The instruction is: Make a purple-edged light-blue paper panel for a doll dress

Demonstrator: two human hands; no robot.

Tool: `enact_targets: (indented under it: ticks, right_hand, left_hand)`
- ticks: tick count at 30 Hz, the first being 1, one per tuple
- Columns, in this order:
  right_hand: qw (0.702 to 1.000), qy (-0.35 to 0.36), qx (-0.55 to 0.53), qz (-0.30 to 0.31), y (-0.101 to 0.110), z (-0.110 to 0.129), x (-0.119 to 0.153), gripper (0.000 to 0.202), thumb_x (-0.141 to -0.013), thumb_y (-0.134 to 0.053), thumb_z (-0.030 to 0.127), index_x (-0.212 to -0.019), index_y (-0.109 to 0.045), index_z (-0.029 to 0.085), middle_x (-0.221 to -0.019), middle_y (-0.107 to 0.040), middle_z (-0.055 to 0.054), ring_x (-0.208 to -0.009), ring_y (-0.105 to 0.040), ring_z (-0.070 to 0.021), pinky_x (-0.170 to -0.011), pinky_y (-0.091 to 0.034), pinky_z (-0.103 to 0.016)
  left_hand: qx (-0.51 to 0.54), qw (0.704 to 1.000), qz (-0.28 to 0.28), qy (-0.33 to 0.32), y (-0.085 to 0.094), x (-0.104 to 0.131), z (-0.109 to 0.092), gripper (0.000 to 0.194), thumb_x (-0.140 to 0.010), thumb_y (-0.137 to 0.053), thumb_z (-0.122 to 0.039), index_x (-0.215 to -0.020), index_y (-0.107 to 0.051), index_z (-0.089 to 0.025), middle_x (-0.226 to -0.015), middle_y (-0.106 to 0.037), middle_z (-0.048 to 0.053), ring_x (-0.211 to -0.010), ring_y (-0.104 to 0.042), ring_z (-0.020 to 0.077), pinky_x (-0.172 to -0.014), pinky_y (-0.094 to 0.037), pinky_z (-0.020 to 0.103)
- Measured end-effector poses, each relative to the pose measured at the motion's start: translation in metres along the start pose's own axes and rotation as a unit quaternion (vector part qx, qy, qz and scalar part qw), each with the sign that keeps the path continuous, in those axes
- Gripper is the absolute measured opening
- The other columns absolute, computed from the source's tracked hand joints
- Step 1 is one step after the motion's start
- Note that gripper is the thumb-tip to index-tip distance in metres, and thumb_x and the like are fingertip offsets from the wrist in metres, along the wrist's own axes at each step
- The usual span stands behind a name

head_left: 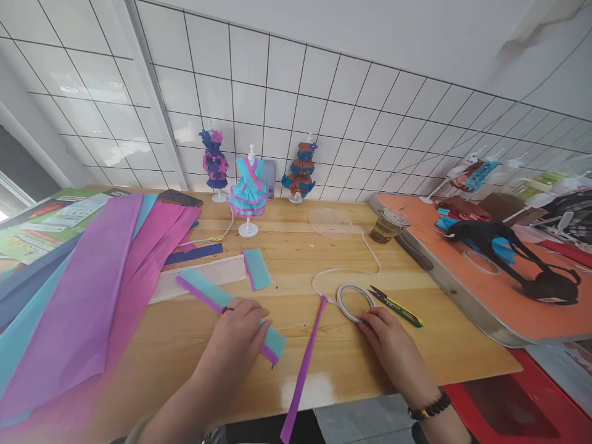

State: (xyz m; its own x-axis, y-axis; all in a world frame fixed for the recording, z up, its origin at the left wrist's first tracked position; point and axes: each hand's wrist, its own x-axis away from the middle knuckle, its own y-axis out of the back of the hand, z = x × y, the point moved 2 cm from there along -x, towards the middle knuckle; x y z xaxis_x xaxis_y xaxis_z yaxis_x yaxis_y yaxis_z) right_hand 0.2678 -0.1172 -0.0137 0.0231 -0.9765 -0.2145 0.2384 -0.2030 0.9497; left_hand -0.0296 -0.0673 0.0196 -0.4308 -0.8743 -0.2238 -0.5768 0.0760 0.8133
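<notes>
1. White tiles (296, 86) back a wooden table (287, 246).
2. Left hand (237, 336) lies across the two-tone strip (203, 288) on it; whether its grip holds, I can't tell.
3. Right hand (393, 348): narrow grip, pinching the tape roll (341, 302).

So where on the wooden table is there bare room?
Between the small turquoise piece and the curving white strip; also between the right hand, scissors and orange surface. Crowded: the left end, under paper sheets, and around the tape roll.
</notes>
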Motion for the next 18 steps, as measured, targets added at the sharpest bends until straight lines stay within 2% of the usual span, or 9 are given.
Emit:
enact_targets:
  ticks: [2, 5, 6, 9, 12, 18]
  right_hand:
    - [1.000, 0.002, 0.004, -0.005, 0.000, 0.000, 0.005, 0.030, -0.090, -0.038, 0.036, -0.089, -0.062, 0.018, -0.096, -0.058, -0.011, -0.091, -0.057, -0.0219, -0.080, -0.047, -0.036]
    - [1.000, 0.010, 0.012, -0.020, -0.001, 0.006, 0.010, 0.028, -0.090, -0.039, 0.034, -0.090, -0.061, 0.017, -0.097, -0.058, -0.011, -0.091, -0.057, -0.0216, -0.081, -0.047, -0.036]
    - [0.999, 0.014, 0.015, -0.027, -0.001, 0.008, 0.011, 0.027, -0.090, -0.039, 0.033, -0.091, -0.061, 0.017, -0.097, -0.058, -0.011, -0.091, -0.057, -0.0214, -0.081, -0.047, -0.036]
    - [0.998, 0.031, 0.019, -0.049, -0.001, 0.011, 0.014, 0.025, -0.090, -0.041, 0.032, -0.093, -0.061, 0.017, -0.097, -0.059, -0.011, -0.091, -0.058, -0.0210, -0.081, -0.048, -0.036]
    - [0.996, 0.053, 0.024, -0.072, -0.001, 0.007, 0.016, 0.024, -0.089, -0.042, 0.032, -0.092, -0.061, 0.017, -0.095, -0.060, -0.011, -0.091, -0.058, -0.0216, -0.080, -0.048, -0.037]
    - [0.995, 0.063, 0.035, -0.064, -0.003, -0.006, 0.014, 0.025, -0.090, -0.040, 0.033, -0.091, -0.061, 0.018, -0.093, -0.061, -0.011, -0.087, -0.060, -0.0220, -0.077, -0.049, -0.038]
  left_hand:
    - [-0.019, 0.999, 0.041, -0.008, -0.012, -0.006, -0.025, 0.023, -0.084, -0.046, -0.028, -0.080, -0.065, -0.017, -0.084, -0.062, 0.011, -0.085, -0.054, 0.0250, -0.077, -0.042, 0.040]
    - [-0.069, 0.993, 0.094, 0.002, -0.037, -0.012, -0.057, 0.032, -0.076, -0.056, -0.044, -0.075, -0.066, -0.013, -0.079, -0.061, 0.015, -0.084, -0.054, 0.0313, -0.073, -0.042, 0.045]
    - [-0.083, 0.991, 0.101, 0.010, -0.045, -0.014, -0.064, 0.032, -0.074, -0.058, -0.043, -0.077, -0.066, -0.012, -0.080, -0.061, 0.017, -0.084, -0.054, 0.0329, -0.072, -0.042, 0.046]
    - [-0.127, 0.984, 0.128, 0.019, -0.062, -0.017, -0.069, 0.020, -0.080, -0.052, -0.023, -0.084, -0.065, -0.009, -0.084, -0.062, 0.018, -0.087, -0.055, 0.0325, -0.074, -0.042, 0.045]
    - [-0.138, 0.978, 0.154, 0.020, -0.061, -0.017, -0.063, 0.023, -0.082, -0.041, -0.011, -0.084, -0.064, -0.012, -0.085, -0.064, 0.013, -0.086, -0.057, 0.0286, -0.075, -0.042, 0.042]
    - [-0.100, 0.973, 0.196, 0.063, -0.033, -0.012, -0.055, 0.022, -0.084, -0.043, -0.017, -0.076, -0.064, -0.016, -0.078, -0.067, 0.008, -0.079, -0.059, 0.0241, -0.069, -0.043, 0.035]
